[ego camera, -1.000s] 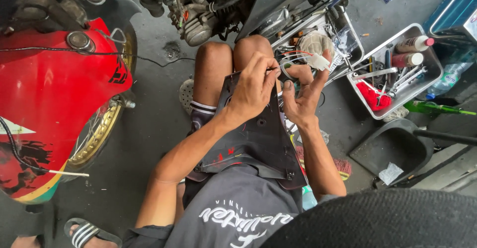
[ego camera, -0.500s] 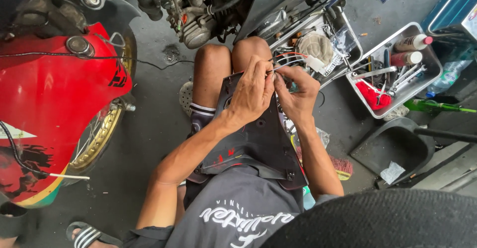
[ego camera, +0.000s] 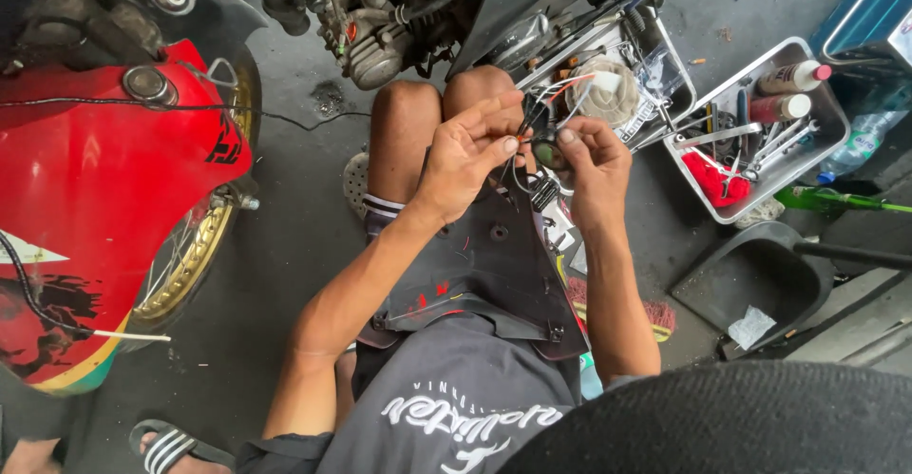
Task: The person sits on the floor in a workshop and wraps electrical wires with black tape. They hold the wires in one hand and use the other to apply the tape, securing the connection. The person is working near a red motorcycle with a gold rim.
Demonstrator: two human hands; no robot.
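Left hand (ego camera: 465, 156): raised over the knees, fingers bent, pinching the wire bundle (ego camera: 556, 104).
Right hand (ego camera: 591, 156): facing it, thumb and fingertips closed on a small dark round part (ego camera: 548, 153).
Black panel (ego camera: 489, 265): resting on the lap, under both forearms.
Tool tray (ego camera: 828, 127): on the floor, right.

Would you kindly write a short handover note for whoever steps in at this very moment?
Left hand: pinching the wires of a small round lamp.
Right hand: gripping the lamp from the other side.
Both are above the dark panel lying on the lap.
Tool tray stands to the right, red motorcycle fender to the left.
Done: lamp and wires in hand.
Left: lamp not seated anywhere; wire ends loose.
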